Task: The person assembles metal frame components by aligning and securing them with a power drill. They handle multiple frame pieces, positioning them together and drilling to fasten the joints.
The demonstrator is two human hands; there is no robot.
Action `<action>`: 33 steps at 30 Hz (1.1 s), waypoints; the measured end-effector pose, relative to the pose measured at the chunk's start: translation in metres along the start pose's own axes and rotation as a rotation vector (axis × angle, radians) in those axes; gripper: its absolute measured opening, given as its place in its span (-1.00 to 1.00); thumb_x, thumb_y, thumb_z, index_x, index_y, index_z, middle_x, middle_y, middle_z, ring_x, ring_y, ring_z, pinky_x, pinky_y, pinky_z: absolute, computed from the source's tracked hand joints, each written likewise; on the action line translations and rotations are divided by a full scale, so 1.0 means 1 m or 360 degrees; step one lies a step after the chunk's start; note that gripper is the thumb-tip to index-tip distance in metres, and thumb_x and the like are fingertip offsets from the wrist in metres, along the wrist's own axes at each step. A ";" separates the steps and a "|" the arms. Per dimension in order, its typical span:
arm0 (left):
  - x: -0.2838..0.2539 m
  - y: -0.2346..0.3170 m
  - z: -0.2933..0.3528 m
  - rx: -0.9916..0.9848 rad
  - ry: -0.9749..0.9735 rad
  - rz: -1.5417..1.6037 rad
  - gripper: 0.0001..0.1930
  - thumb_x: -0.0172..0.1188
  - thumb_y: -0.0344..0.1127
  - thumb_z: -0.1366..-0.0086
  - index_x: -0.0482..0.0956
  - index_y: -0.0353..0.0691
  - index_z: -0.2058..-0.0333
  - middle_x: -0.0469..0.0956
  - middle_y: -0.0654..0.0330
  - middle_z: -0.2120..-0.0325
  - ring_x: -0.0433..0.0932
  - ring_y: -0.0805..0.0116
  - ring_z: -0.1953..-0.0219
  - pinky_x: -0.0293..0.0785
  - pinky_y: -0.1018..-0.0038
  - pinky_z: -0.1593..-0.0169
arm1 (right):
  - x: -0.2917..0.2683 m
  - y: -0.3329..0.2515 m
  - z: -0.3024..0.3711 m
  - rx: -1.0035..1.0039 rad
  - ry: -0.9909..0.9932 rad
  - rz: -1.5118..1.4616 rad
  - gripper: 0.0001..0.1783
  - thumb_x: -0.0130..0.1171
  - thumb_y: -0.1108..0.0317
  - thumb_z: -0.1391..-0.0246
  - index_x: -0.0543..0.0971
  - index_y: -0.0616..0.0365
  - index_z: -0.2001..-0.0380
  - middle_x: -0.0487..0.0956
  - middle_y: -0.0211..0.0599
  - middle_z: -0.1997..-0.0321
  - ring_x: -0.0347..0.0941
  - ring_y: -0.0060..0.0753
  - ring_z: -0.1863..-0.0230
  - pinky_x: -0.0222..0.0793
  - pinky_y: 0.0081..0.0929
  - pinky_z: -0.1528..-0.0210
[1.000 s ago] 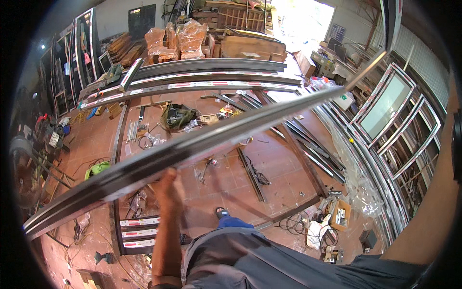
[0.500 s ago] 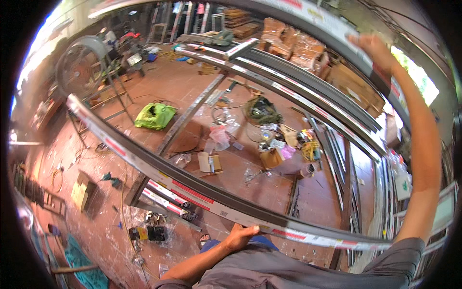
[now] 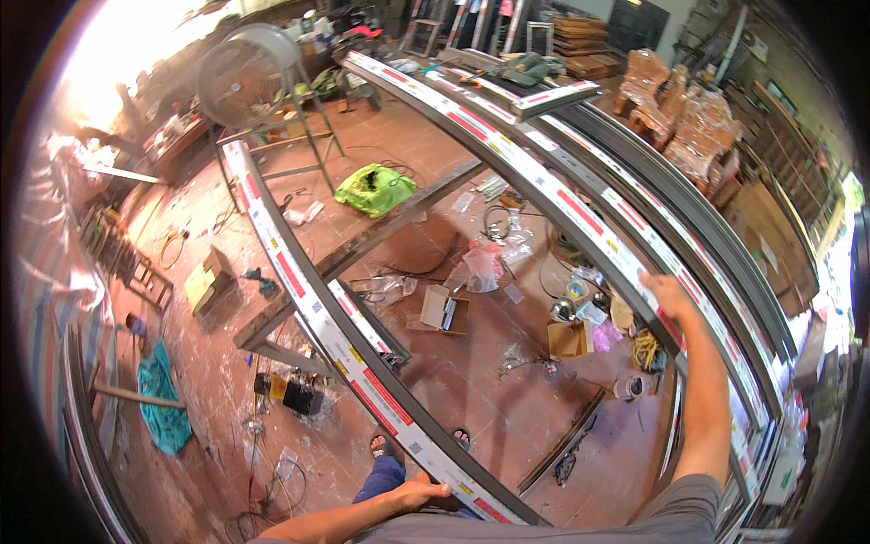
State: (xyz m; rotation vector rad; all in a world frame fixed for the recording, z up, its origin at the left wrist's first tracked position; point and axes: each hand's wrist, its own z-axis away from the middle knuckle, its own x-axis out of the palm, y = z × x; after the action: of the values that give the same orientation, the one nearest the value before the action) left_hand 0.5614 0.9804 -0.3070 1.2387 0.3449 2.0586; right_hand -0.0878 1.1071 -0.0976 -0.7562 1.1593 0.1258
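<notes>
A bright green bag [image 3: 375,189] lies on the red tiled floor [image 3: 507,408] near a standing fan [image 3: 243,74]. Small cardboard boxes [image 3: 444,310], cables and scraps litter the floor's middle, a teal cloth [image 3: 163,408] lies toward its left edge, and carved wooden chairs [image 3: 675,118] stand at the far right.

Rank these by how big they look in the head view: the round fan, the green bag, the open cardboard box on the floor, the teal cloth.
1. round fan
2. green bag and teal cloth: look alike, and the fisheye rim distorts the cloth, so unranked
3. open cardboard box
</notes>
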 end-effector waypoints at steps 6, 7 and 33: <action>0.011 -0.015 -0.011 -0.0186 -0.0060 -0.0244 -0.11 0.39 0.21 -0.32 0.38 -0.32 -0.40 0.48 0.01 -0.34 0.39 0.11 -0.38 0.29 0.19 -0.44 | 0.080 0.061 -0.024 0.0067 -0.0268 0.0189 -0.10 -0.15 -0.40 -0.40 0.72 0.34 0.02 0.72 0.21 0.00 0.63 0.10 -0.09 0.38 -0.06 -0.22; 0.015 -0.008 -0.015 -0.0272 -0.0130 -0.0307 -0.09 0.37 0.26 -0.33 0.36 -0.30 -0.42 0.46 0.02 -0.35 0.37 0.13 -0.39 0.29 0.19 -0.44 | 0.085 0.084 -0.023 0.0095 -0.0213 0.0144 -0.16 -0.09 -0.35 -0.40 0.72 0.31 -0.01 0.72 0.20 -0.02 0.62 0.03 -0.14 0.35 -0.13 -0.26; -0.249 -0.118 0.317 -0.0306 0.1635 -0.0971 -0.19 0.38 0.26 -0.27 0.59 -0.36 -0.23 0.67 -0.18 -0.10 0.67 -0.03 -0.16 0.54 0.19 -0.23 | 0.379 -0.319 0.306 -0.1035 0.0463 -0.0130 -0.37 0.40 0.16 -0.25 0.51 0.21 -0.29 0.44 0.14 -0.38 0.35 0.20 -0.41 0.23 0.03 -0.46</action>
State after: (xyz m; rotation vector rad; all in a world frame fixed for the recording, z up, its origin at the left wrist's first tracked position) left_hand 0.9565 0.8562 -0.3762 -0.1462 0.8335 1.9301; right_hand 0.4585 0.9432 -0.2154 -1.4302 1.3749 0.3431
